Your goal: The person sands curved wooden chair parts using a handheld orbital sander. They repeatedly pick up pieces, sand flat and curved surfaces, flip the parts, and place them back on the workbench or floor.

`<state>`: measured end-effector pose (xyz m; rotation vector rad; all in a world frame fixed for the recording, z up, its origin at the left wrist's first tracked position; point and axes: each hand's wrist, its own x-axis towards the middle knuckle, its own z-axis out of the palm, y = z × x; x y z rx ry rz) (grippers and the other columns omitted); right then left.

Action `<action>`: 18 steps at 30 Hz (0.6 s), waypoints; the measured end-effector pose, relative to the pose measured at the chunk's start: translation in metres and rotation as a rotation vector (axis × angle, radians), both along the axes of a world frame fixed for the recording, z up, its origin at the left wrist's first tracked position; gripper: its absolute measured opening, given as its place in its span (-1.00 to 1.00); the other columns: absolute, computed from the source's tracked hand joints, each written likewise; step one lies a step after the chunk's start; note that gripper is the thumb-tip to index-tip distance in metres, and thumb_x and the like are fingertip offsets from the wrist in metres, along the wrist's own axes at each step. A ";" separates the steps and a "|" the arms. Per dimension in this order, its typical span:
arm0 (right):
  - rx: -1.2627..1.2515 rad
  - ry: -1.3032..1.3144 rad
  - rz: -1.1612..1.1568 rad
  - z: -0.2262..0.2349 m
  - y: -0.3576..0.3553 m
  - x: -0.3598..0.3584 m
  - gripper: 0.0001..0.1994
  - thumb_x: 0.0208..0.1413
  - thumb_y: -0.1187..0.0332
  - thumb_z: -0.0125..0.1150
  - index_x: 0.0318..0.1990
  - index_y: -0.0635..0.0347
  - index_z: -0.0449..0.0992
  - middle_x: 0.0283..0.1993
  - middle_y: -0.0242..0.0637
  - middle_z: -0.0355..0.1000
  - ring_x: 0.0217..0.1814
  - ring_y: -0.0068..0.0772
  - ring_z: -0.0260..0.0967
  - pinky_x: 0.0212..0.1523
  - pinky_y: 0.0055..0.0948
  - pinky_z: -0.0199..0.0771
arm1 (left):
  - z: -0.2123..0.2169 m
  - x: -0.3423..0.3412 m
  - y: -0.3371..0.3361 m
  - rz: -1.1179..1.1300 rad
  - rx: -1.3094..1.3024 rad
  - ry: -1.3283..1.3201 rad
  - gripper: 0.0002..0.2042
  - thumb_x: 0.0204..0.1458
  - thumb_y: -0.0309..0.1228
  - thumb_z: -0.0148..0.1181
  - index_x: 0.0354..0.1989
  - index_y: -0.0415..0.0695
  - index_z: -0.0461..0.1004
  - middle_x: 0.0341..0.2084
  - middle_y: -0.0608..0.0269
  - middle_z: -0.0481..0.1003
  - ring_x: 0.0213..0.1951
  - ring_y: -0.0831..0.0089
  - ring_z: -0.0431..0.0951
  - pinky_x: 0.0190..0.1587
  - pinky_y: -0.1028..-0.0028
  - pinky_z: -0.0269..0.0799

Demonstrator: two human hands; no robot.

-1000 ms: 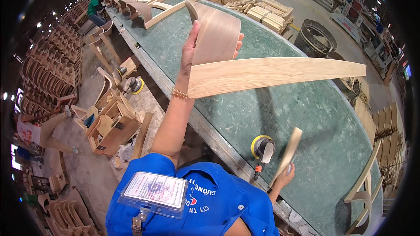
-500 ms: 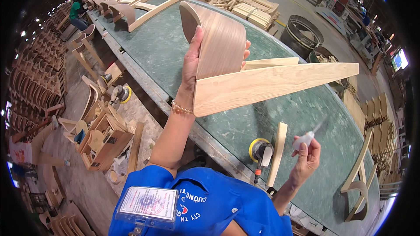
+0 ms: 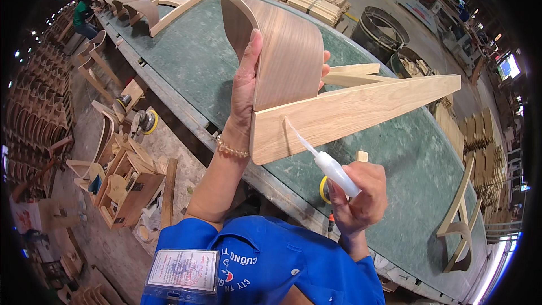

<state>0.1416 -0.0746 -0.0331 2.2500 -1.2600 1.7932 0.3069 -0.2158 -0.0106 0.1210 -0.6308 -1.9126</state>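
My left hand (image 3: pixel 244 82) grips a wooden chair frame by its curved, darker veneered backrest (image 3: pixel 288 51), thumb on the near side and fingertips showing past the far edge. From the backrest a pale tapered leg (image 3: pixel 355 114) runs off to the right, with another pale piece (image 3: pixel 355 73) behind it. Closed round a small white squeeze bottle (image 3: pixel 337 175) is my right hand (image 3: pixel 364 195). The bottle's long thin nozzle points up-left, its tip at the leg's face near the backrest joint. My right hand partly hides a sander (image 3: pixel 324 190) and a wooden bar (image 3: pixel 361 156) on the table.
The green worktable (image 3: pixel 197 51) carries more chair frames (image 3: pixel 169 14) at its far left and one (image 3: pixel 460 226) at right. A wooden box (image 3: pixel 132 183) and another sander (image 3: pixel 145 121) stand at left. Beyond the table are a metal drum (image 3: pixel 381 34) and a distant person (image 3: pixel 84 17).
My right hand has moved left and up with the squeeze bottle, bringing its nozzle to the leg. My left hand still holds the chair frame, which has shifted slightly in view.
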 end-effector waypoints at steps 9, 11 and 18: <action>-0.007 0.048 -0.030 0.001 0.000 0.004 -0.68 -0.14 0.50 0.39 -0.19 0.21 0.45 -0.34 -0.23 0.45 -0.35 -0.29 0.35 -0.34 -0.40 0.31 | 0.003 -0.003 0.000 0.020 -0.019 -0.022 -0.23 0.08 0.21 -0.10 0.14 -0.36 0.18 -0.07 -0.23 0.38 -0.13 0.14 0.56 -0.17 0.32 0.61; -0.031 0.077 -0.035 0.001 0.000 0.003 -0.67 -0.15 0.50 0.40 -0.18 0.20 0.45 -0.34 -0.23 0.44 -0.36 -0.29 0.35 -0.36 -0.40 0.31 | 0.004 -0.004 0.001 0.019 -0.010 -0.019 -0.22 0.08 0.21 -0.09 0.14 -0.36 0.17 -0.06 -0.23 0.38 -0.13 0.15 0.56 -0.17 0.33 0.61; -0.080 0.142 -0.077 -0.004 0.002 0.002 -0.64 -0.20 0.50 0.41 -0.17 0.19 0.45 -0.35 -0.22 0.43 -0.38 -0.29 0.33 -0.38 -0.38 0.30 | 0.002 -0.003 0.001 0.008 0.012 0.004 -0.23 0.09 0.20 -0.09 0.15 -0.36 0.17 -0.05 -0.25 0.37 -0.11 0.13 0.55 -0.17 0.32 0.61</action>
